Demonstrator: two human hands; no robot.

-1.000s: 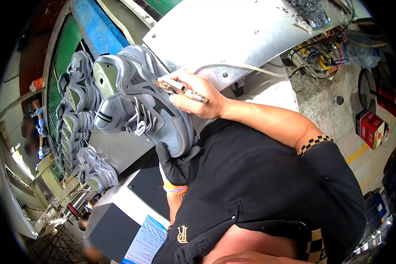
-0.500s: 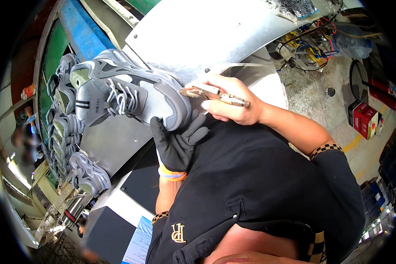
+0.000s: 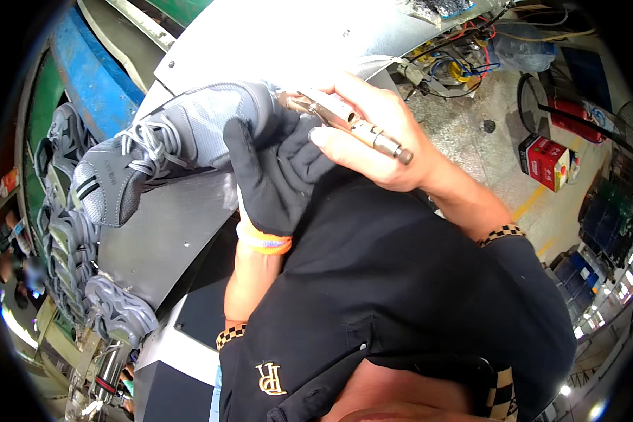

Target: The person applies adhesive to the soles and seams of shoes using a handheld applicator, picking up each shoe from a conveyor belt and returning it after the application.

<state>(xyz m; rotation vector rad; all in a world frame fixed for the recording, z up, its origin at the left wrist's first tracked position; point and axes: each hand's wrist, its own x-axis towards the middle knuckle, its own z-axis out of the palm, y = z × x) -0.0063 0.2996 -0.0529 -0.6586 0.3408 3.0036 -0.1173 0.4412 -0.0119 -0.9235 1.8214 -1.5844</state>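
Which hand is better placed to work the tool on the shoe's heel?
Right. The bare right hand already grips the metal tool at the grey shoe; the gloved left hand supports that shoe.

We see a curved grey sheet-metal machine hood (image 3: 274, 35) overhead, with a blue painted frame bar (image 3: 91, 77) and green panel (image 3: 183, 8) beside it. On our left runs a line of grey sneakers (image 3: 70, 246) along a conveyor. To our right lies a speckled grey concrete floor (image 3: 464, 133) with a yellow stripe (image 3: 531, 200), tangled coloured wires (image 3: 457, 60), a red cardboard box (image 3: 547, 160) and stacked blue crates (image 3: 577, 271)
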